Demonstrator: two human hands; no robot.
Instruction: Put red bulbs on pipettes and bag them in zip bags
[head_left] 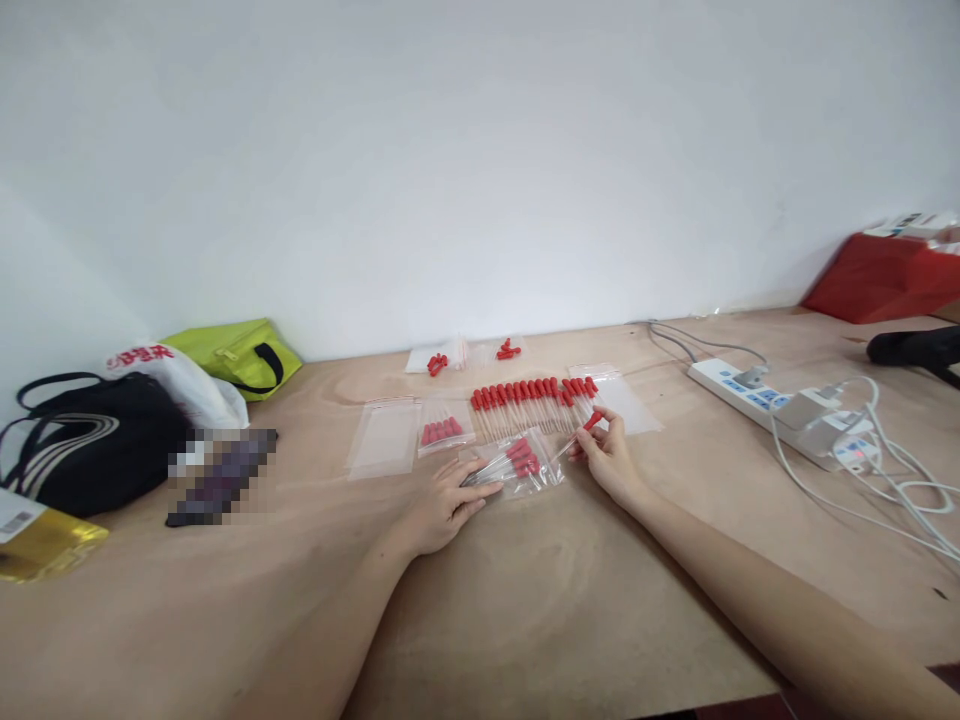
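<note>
Left hand [442, 505] pins bag [521, 465]; right hand [609, 455] apparently pinches dropper [581, 432].

- Table [570, 600]: pale plywood, matt, faint grain.
- Bags [384, 435]: clear glossy plastic film.
- Droppers [525, 400]: clear tubes, matt red rubbery bulbs.
- Power strip [739, 385]: smooth white plastic.
- Green bag [232, 352]: cloth.

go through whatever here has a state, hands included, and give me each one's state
left hand: flat, pressing the filled bag
filled bag: on table, red-capped droppers inside
right hand: pinching one dropper
dropper: held, tip at the bag
row of droppers: loose on table
empty bag: lying flat
power strip: plugs in it
</note>
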